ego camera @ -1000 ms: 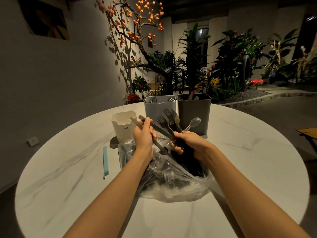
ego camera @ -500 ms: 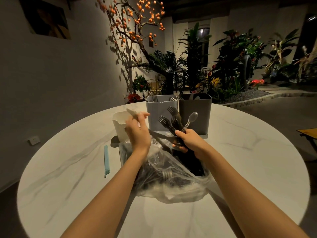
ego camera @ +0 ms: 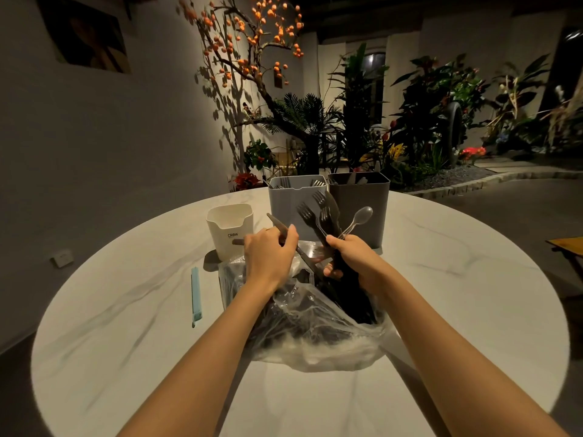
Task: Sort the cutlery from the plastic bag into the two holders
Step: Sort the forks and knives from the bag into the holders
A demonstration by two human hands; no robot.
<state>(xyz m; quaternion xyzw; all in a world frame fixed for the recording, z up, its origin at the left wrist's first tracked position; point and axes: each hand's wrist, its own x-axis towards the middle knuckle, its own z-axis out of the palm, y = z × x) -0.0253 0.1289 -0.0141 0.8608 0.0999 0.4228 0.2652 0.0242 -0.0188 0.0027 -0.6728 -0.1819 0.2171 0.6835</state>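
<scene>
- Right, nearest on the round table (ego camera: 441,310), the clear plastic bag (ego camera: 315,335) lies crumpled, dark cutlery inside.
- Above its mouth, the left hand (ego camera: 268,253) pinches a knife (ego camera: 279,225), fingers curled round it.
- Beside it, the right hand (ego camera: 350,257) grips a bunch of forks (ego camera: 318,212) and a clear spoon (ego camera: 361,216).
- Toward the left edge, a blue stick (ego camera: 196,296) and a white cup (ego camera: 230,228).
- At the far edge, the light grey holder (ego camera: 290,200) and dark holder (ego camera: 362,197) touch, both holding cutlery.

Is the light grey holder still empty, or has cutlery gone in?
Not empty: fork tines stick up above the rim of the light grey holder.
</scene>
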